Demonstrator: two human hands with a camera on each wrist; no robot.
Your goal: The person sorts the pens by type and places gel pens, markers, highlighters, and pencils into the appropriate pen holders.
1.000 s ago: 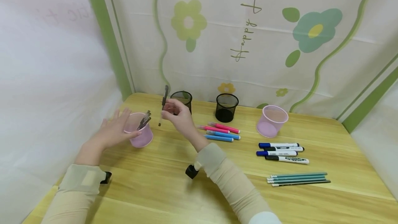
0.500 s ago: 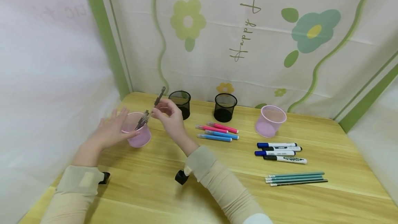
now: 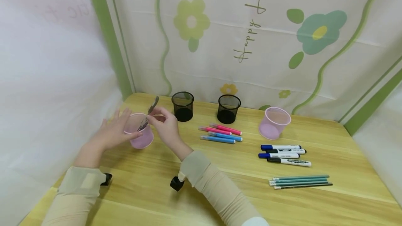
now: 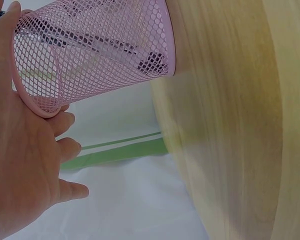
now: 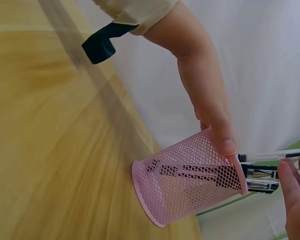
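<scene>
At the left of the table stands a pink mesh pen cup (image 3: 142,140) with black-capped pens (image 5: 260,186) leaning inside, their tops over the rim. My left hand (image 3: 108,133) holds this cup at its rim, thumb across the near side and fingers spread behind. In the left wrist view, the pens show through the mesh (image 4: 102,55). My right hand (image 3: 166,123) pinches a clear-barrelled pen with a dark cap (image 3: 153,104), tilted over the cup. In the right wrist view, this pen's dark end reaches the rim beside the left thumb (image 5: 229,146).
Two black mesh cups (image 3: 183,109) (image 3: 227,112) and another pink mesh cup (image 3: 273,126) stand along the back. Pink and blue felt-tip markers (image 3: 221,140), whiteboard markers (image 3: 290,162) and teal pencils (image 3: 299,180) lie on the wooden table (image 3: 150,198). Printed curtains surround the table.
My right hand has moved left and slightly down, bringing the pen from beside the pink cup to over its rim, more tilted. The left hand stays on the cup.
</scene>
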